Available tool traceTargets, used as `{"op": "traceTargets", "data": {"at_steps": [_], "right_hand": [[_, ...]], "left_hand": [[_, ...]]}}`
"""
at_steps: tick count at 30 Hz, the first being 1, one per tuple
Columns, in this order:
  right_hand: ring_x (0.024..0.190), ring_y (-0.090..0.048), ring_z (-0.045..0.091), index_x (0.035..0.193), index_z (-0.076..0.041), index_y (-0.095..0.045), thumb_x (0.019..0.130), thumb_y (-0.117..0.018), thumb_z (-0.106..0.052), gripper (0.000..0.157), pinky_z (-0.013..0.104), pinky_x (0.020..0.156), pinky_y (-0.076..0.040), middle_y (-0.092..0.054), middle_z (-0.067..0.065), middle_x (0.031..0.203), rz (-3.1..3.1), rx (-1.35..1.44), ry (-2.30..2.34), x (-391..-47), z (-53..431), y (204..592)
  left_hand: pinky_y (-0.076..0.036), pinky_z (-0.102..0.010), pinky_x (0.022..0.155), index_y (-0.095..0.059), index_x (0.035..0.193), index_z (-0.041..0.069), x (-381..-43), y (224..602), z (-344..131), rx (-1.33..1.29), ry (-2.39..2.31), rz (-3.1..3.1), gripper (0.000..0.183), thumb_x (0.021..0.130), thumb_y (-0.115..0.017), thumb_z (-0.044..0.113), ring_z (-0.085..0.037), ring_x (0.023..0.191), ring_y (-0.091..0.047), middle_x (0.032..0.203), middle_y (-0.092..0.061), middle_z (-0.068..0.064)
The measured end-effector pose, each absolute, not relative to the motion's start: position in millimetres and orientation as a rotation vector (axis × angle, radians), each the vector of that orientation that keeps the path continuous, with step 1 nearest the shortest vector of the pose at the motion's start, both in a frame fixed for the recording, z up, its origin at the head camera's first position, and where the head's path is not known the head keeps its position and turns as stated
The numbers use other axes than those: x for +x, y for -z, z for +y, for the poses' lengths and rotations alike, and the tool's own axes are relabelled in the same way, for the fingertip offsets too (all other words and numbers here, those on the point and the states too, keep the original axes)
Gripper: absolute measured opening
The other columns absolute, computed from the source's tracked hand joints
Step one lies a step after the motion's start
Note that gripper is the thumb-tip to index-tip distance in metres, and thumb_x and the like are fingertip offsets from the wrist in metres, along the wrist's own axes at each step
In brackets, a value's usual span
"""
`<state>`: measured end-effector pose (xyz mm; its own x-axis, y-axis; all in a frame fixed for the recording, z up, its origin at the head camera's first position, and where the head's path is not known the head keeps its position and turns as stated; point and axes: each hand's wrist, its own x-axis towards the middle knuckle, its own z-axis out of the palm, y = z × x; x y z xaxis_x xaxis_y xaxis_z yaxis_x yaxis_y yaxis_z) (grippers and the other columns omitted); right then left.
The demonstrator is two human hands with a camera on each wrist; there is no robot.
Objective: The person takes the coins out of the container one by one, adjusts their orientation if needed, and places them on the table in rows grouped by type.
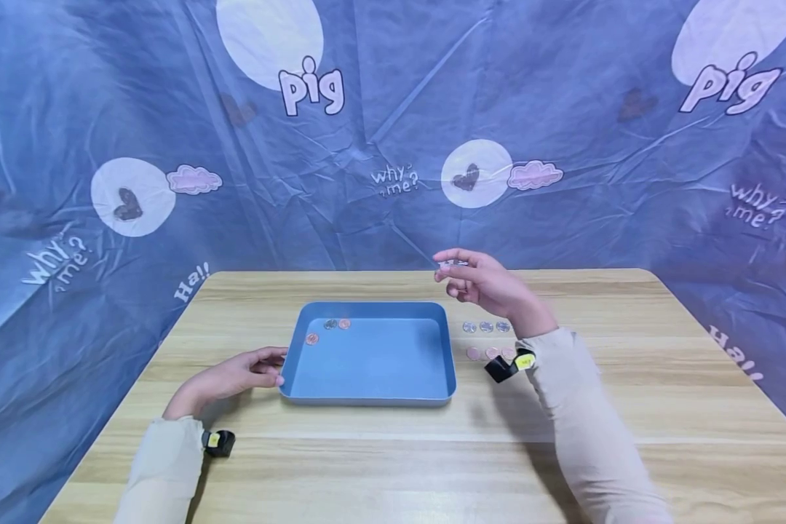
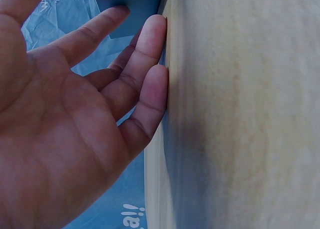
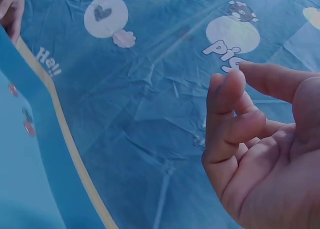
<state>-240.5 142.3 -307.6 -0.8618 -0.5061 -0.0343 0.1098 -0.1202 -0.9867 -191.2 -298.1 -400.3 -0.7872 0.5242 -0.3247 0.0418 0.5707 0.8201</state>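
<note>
**Right hand (image 1: 491, 285) high, left hand (image 1: 242, 370) lower**

The left forearm (image 1: 160, 477) slants in from the frame's lower left, fingers (image 2: 149, 38) loosely extended. The right forearm (image 1: 589, 429) angles up from lower right; thumb (image 3: 272, 82) and index finger (image 1: 455, 255) slightly apart.

Worktop (image 1: 367, 466): near edge cut off, head view. Tray (image 1: 380, 364): cropped at left, right wrist view. Coins (image 1: 344, 324) inside, near its far left corner: faces too small to read. Coppery coin (image 1: 507, 351) past tray's right edge: partly behind wrist camera (image 1: 498, 370). Right hand (image 1: 487, 284): can't tell whether it pinches anything.
</note>
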Motion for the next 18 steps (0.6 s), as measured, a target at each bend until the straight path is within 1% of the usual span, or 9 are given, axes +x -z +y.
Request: {"op": "traceTargets", "data": {"at_steps": [6, 10, 14, 18], "right_hand": [[0.061, -0.053, 0.008, 0.111, -0.016, -0.058, 0.102, -0.044, -0.008, 0.018, 0.016, 0.052, -0.035, -0.064, -0.004, 0.087, 1.665, -0.454, 2.056, -249, 117, 313], [0.060, -0.053, 0.008, 0.111, -0.015, -0.057, 0.101, -0.044, -0.008, 0.018, 0.016, 0.051, -0.035, -0.063, -0.005, 0.087, 1.678, -0.445, 2.018, -253, 96, 316], [0.060, -0.054, 0.007, 0.118, -0.010, -0.054, 0.101, -0.045, -0.008, 0.020, 0.017, 0.051, -0.035, -0.062, -0.005, 0.088, 1.678, -0.438, 1.969, -258, 76, 323], [0.061, -0.055, 0.006, 0.128, -0.005, -0.051, 0.100, -0.047, -0.010, 0.028, 0.018, 0.053, -0.036, -0.062, -0.003, 0.090, 1.714, -0.404, 1.901, -263, 58, 334]], "left_hand": [[-0.045, -0.034, 0.097, -0.029, 0.148, -0.005, -192, 402, -298, 0.455, -1.158, 2.262, 0.071, 0.094, -0.063, 0.028, -0.028, 0.118, -0.054, 0.142, -0.043, -0.028], [-0.046, -0.030, 0.094, -0.030, 0.148, -0.005, -192, 402, -298, 0.456, -1.162, 2.261, 0.071, 0.094, -0.063, 0.028, -0.026, 0.117, -0.054, 0.141, -0.044, -0.027], [-0.046, -0.029, 0.094, -0.030, 0.148, -0.005, -192, 402, -298, 0.459, -1.165, 2.259, 0.071, 0.094, -0.063, 0.028, -0.026, 0.117, -0.054, 0.141, -0.043, -0.027], [-0.046, -0.031, 0.095, -0.030, 0.148, -0.005, -192, 402, -298, 0.458, -1.156, 2.264, 0.071, 0.095, -0.062, 0.028, -0.026, 0.117, -0.054, 0.142, -0.042, -0.027]]}}
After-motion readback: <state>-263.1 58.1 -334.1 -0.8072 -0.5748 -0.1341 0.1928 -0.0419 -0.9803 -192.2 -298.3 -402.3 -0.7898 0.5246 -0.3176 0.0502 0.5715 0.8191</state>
